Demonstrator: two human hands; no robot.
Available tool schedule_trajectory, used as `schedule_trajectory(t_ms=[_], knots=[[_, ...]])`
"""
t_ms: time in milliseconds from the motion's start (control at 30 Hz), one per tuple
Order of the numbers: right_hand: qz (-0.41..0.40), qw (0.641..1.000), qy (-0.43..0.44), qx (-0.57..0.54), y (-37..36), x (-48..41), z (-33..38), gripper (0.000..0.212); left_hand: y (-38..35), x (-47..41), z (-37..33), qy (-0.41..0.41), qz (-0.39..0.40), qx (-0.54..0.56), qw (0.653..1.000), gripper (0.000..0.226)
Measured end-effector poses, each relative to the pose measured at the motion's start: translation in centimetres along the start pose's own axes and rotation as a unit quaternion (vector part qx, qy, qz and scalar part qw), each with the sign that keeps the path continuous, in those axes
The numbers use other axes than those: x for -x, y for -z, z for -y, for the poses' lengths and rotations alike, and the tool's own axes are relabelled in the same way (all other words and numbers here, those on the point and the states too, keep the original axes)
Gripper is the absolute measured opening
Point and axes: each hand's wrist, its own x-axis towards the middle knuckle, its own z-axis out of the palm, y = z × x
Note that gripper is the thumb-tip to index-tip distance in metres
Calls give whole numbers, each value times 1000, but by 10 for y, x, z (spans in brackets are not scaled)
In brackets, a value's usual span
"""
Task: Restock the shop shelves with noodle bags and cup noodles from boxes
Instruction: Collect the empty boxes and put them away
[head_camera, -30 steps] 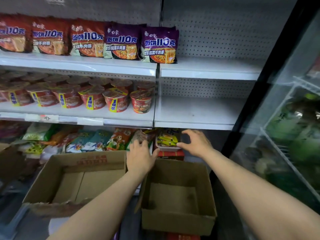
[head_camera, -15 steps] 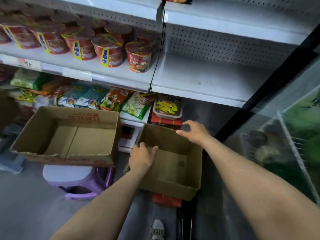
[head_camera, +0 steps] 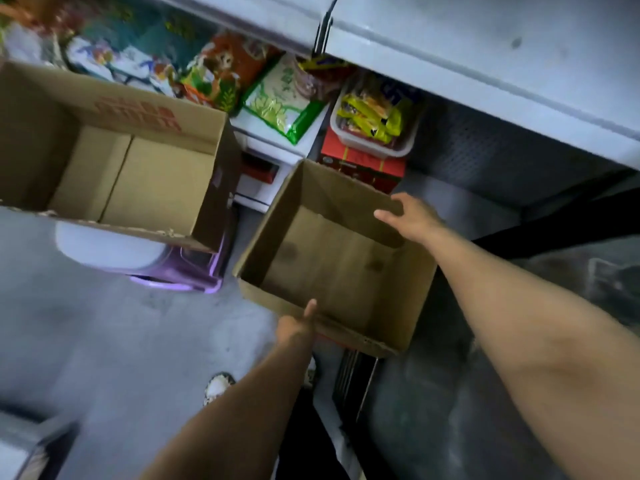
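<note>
The empty box (head_camera: 329, 265) hangs between both hands, right of the big box (head_camera: 138, 168). The left hand (head_camera: 294, 327) clamps its near wall, thumb up the side. The right hand (head_camera: 412, 218) hooks its fingers over the far wall, toward the shelf (head_camera: 485, 64). With a hand on each opposite wall, it looks set to be carried off.

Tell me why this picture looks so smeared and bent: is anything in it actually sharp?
Head view: the snack bags at top left are smeared by motion blur. Head view: the smaller cardboard box, gripped by the left hand and right hand, reads fairly sharp. Head view: the white shelf edge runs tilted and slightly bowed by the wide lens, and the lower right is dim.
</note>
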Motion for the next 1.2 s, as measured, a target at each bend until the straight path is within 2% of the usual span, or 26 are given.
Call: schedule_trajectory(t_ms=[100,133,200,267,400,600,767,900,1033,1200], knots=[[7,1000,19,3,-4,-32,-4,73,-27,-36,16,23,-8,75,997,106],[9,1000,22,9,-6,-41,-5,76,-37,-50,23,28,-7,94,995,107],[17,999,24,16,-9,-59,-6,81,-55,-79,36,37,0,143,989,98],[28,999,22,17,-12,-73,-9,83,-55,-69,26,38,2,187,982,95],[56,998,15,12,-18,-89,-13,85,-53,-50,10,55,5,250,967,47],[87,996,8,16,-25,-102,-19,80,-53,-49,6,86,19,296,951,32],[64,995,37,73,-32,-92,-12,63,-47,-44,13,118,7,305,945,26],[96,992,40,73,-44,-77,-17,63,-33,-35,47,149,6,271,951,26],[113,989,39,86,-72,-47,-17,62,-12,-19,84,171,10,283,944,19],[112,989,29,95,-105,-3,-5,64,21,-12,129,181,12,266,947,32]])
